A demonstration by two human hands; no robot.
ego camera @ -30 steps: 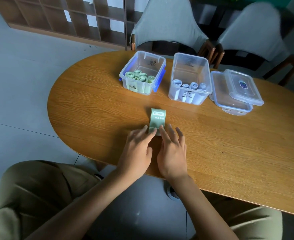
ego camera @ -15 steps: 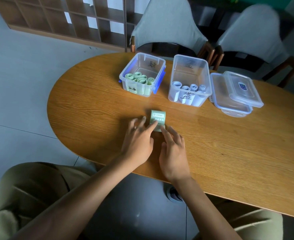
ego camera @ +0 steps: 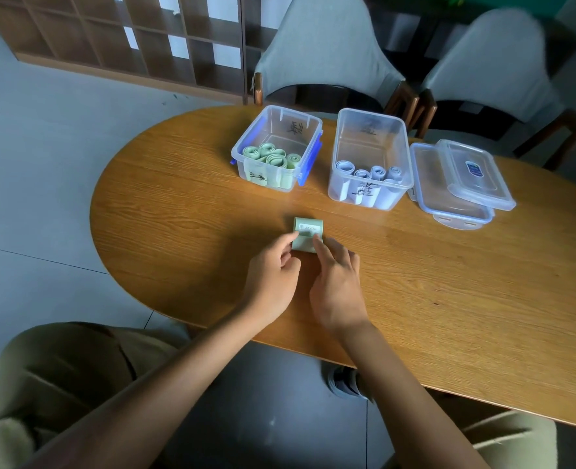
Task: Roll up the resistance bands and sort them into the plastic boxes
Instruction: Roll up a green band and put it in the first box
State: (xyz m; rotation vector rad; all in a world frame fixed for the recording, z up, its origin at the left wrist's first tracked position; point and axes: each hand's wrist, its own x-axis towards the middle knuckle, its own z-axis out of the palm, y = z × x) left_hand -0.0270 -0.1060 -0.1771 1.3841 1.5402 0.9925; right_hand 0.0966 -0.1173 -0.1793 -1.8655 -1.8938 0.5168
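A green resistance band (ego camera: pixel 307 231) lies on the wooden table (ego camera: pixel 449 282) as a short roll, its white label facing up. My left hand (ego camera: pixel 274 267) pinches the roll's left end with curled fingers. My right hand (ego camera: pixel 337 282) has its index finger stretched out and pressing on the roll's near right side. Behind stand two clear plastic boxes. The left box (ego camera: pixel 293 125), with blue clips, holds several green rolls (ego camera: pixel 273 157). The right box (ego camera: pixel 371 137) holds several pale blue rolls (ego camera: pixel 369 172).
Two clear lids (ego camera: pixel 462 177) lie stacked to the right of the boxes. Two grey-backed chairs (ego camera: pixel 323 45) stand behind the table, and a wooden shelf unit (ego camera: pixel 127 38) stands at the back left. My knees show below the table's near edge.
Both hands have pushed forward, rolling the green band away from me. The flat part has shrunk and only the labelled end shows on the roll.
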